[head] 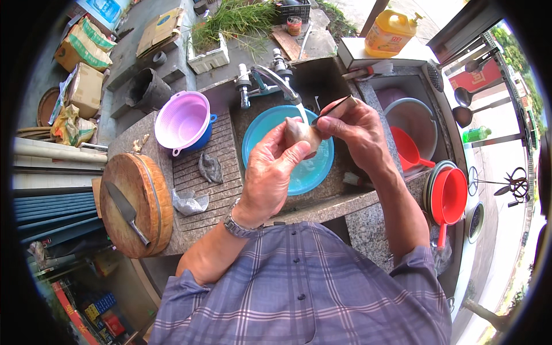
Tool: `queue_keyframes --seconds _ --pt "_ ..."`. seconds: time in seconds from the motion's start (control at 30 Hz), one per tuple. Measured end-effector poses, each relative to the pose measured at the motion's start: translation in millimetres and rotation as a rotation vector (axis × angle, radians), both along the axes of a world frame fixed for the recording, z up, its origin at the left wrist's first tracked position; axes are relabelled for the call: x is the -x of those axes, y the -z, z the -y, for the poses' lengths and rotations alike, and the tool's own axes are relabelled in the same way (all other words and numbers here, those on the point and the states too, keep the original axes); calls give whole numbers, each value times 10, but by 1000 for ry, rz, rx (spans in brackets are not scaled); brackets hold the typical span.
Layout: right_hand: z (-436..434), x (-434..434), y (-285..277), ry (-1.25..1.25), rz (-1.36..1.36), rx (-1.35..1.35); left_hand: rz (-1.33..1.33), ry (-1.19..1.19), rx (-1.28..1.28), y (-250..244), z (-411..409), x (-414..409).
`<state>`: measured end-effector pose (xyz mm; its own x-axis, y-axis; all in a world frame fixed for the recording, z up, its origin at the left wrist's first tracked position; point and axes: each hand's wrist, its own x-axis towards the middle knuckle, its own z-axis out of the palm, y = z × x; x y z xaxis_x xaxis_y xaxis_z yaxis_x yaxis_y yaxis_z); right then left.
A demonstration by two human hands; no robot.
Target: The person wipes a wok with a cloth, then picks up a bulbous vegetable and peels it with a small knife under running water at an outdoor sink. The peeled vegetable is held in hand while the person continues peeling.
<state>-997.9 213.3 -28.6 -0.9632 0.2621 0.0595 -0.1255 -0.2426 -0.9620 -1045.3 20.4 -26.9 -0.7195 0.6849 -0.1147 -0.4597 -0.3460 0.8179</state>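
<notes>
Above a blue plastic basin in the stone sink, my left hand grips a pale brownish, rounded piece of food, perhaps a root vegetable. My right hand pinches a thin, dark-edged flat tool, its lower end against the food's right side. Fingers hide part of the tool, so its exact kind is unclear. Water runs from the curved metal faucet just behind the food. Bluish, cloudy water lies in the basin.
Left of the sink, a cleaver lies on a round wooden chopping block. A pink colander and a grey rag are on the ribbed drainboard. Red plastic ladles sit at right, below a yellow detergent jug.
</notes>
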Motion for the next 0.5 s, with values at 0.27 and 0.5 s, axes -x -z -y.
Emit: queue_keyframes --seconds 0.27,0.5 --pt "51 101 110 13 -41 4 14 -36 -3 37 27 76" --pt "-5 167 191 31 -12 89 55 4 -49 71 14 171"
